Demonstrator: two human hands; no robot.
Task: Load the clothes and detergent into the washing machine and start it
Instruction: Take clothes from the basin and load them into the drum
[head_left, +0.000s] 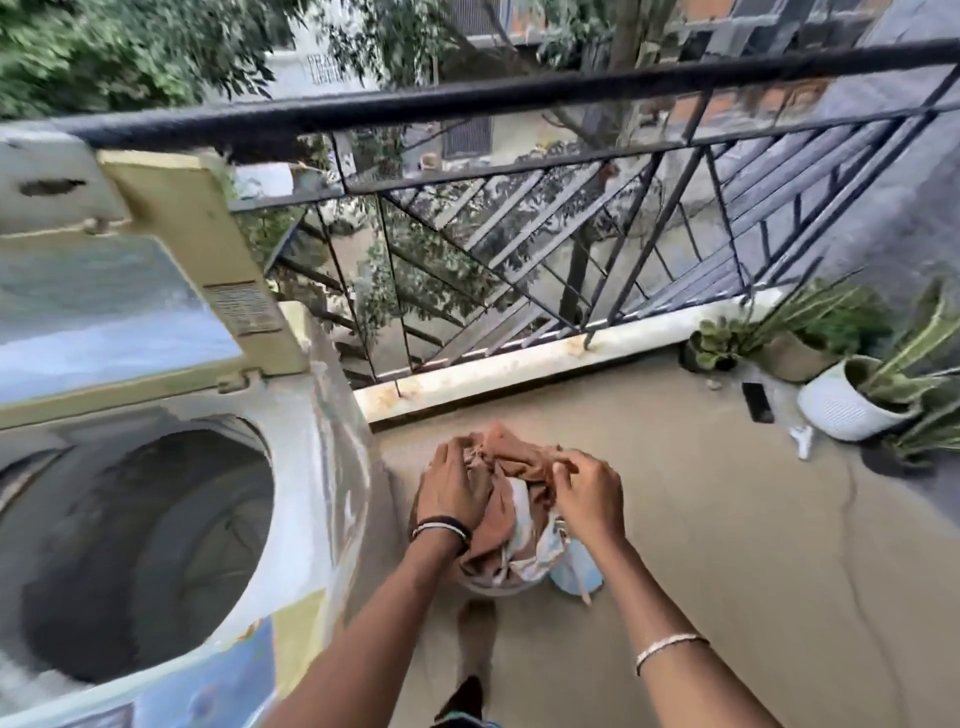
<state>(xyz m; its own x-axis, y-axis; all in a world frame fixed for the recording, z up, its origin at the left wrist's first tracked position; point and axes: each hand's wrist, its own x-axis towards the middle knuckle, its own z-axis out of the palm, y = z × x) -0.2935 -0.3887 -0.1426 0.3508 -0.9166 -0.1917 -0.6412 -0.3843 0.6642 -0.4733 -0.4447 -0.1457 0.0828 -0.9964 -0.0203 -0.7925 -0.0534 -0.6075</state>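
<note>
Out on the balcony the person leans over a bundle of brown and white clothes (519, 470), which sits just below the middle of the view, heaped in a round tub (493, 586) on the floor (727, 545). The left hand (451, 488) is on the bundle's nine o'clock side, its fingers curled down into the brown cloth and gripping it. The right hand (587, 491) is at three o'clock, thumb and fingertips pressed together on a fold of the same cloth. Dark and pale bands (441, 527) circle the left wrist, and a thin bangle (670, 647) sits on the right forearm. A pale blue container (574, 569) stands touching the tub at its four o'clock; I cannot tell what it is. The washing machine (322, 467), a top-loader, fills the nine o'clock side, just beside the tub. Its yellowed lid (130, 312) is propped up and back, and the drum (145, 545) lies open and dark, with no cloth that I can make out inside. A black metal railing (467, 104) runs across from eleven to two o'clock, with trees beyond it. Over at three o'clock, well apart from the hands, potted plants cluster by the ledge, one in a white pot (841, 410), with a flat dark object (757, 401) lying on the floor beside it.
</note>
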